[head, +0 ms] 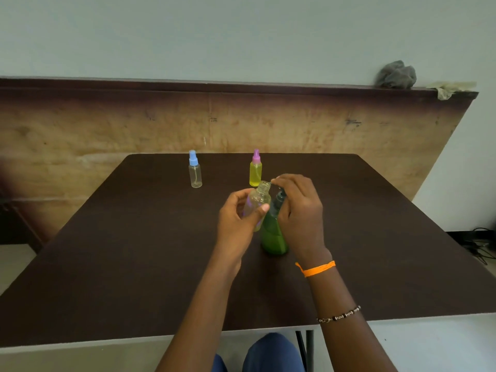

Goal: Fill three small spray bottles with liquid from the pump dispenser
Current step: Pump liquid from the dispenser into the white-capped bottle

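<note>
The open bottle [258,201], uncapped and tilted, is held above the table [134,251] by the left hand [239,224], whose thumb and fingers are curled round its clear body below the threaded neck. The pump dispenser [272,236], a green bottle with a dark pump head, stands on the table just beside it, under the right hand [299,210]; the fingers of that hand are bent over the pump head with the fingertips near the open mouth, but whether they clamp the nozzle or only rest on it cannot be told. The open bottle is judged to be light, thin-walled plastic, smooth and liable to slip if wetted; it is best gripped round the middle of the body, with the mouth left free. The dispenser is judged heavier and stable on its base, and is best steadied at the shoulder while the head is pressed. Farther back on the table, well apart, the capped yellow bottle [255,169] appears filled, and the blue-capped bottle [195,170] appears empty.
</note>
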